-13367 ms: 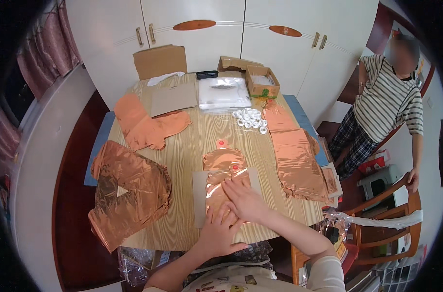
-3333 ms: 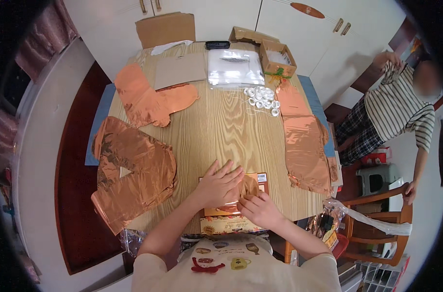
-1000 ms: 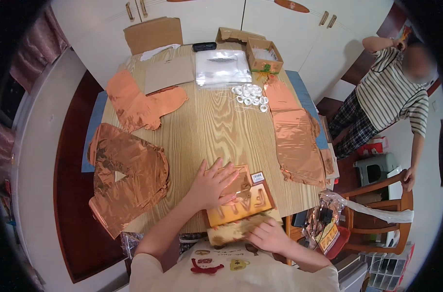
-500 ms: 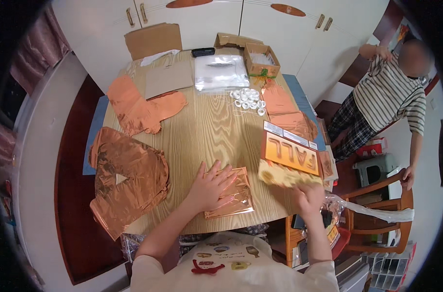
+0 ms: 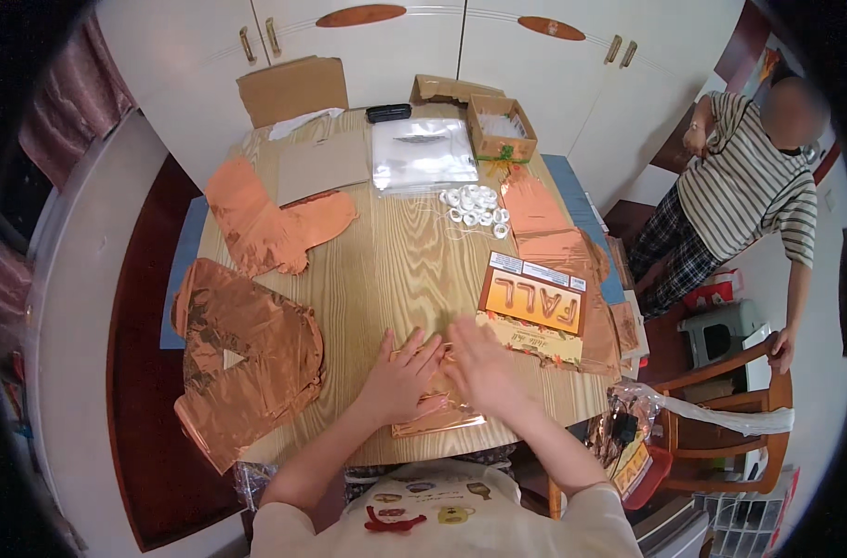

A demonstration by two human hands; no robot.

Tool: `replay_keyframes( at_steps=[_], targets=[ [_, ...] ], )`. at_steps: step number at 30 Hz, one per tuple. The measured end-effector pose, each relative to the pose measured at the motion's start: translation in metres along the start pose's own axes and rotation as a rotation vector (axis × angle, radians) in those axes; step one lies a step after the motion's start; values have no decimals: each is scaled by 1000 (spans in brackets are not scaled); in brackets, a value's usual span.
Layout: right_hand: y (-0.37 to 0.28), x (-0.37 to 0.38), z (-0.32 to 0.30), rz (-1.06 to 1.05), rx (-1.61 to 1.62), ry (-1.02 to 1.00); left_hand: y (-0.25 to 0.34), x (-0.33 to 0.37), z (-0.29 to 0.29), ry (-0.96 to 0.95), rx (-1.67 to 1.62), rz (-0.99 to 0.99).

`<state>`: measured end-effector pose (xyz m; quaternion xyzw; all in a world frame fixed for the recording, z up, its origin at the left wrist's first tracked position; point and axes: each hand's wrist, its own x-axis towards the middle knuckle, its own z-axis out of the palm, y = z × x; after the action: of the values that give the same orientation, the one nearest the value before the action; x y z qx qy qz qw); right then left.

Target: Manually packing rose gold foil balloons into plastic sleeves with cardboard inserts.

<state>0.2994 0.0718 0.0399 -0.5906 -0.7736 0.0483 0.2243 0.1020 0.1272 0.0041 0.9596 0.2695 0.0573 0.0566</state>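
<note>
My left hand lies palm down with its fingers spread on a folded, shiny copper foil balloon near the table's front edge. My right hand rests or passes over the same foil's right part, fingers stretched out and slightly blurred; nothing shows in it. Both hands cover most of the foil. To the right lies an orange and cream printed card, flat and turned upside down to me. On the left is a large copper foil letter balloon with a small triangular hole, laid out uninflated.
Another foil balloon lies far left, and more foil pieces lie right. White ribbon rolls, clear plastic bags and a small carton sit farther back. A person in a striped shirt stands right, a hand on a wooden chair.
My right hand has let go of the printed card, which now lies flat on the table, and has moved left onto the folded foil. My left hand stays on the foil.
</note>
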Motion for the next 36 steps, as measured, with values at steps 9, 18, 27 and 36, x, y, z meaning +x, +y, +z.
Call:
replay_keyframes(
  at_steps=[9,18,27,36],
  targets=[
    [15,-8,41,-116,-133,-207,-4,-1,1,-49,-37,-85],
    [-1,-13,40,-45,-126,-214,-23,-37,-10,-119,83,-224],
    [-27,-32,42,-47,-107,-263,58,-65,-57,-120,-110,-299],
    [-37,-54,41,-145,-45,-348,87,-108,12,114,163,-134]
  ],
)
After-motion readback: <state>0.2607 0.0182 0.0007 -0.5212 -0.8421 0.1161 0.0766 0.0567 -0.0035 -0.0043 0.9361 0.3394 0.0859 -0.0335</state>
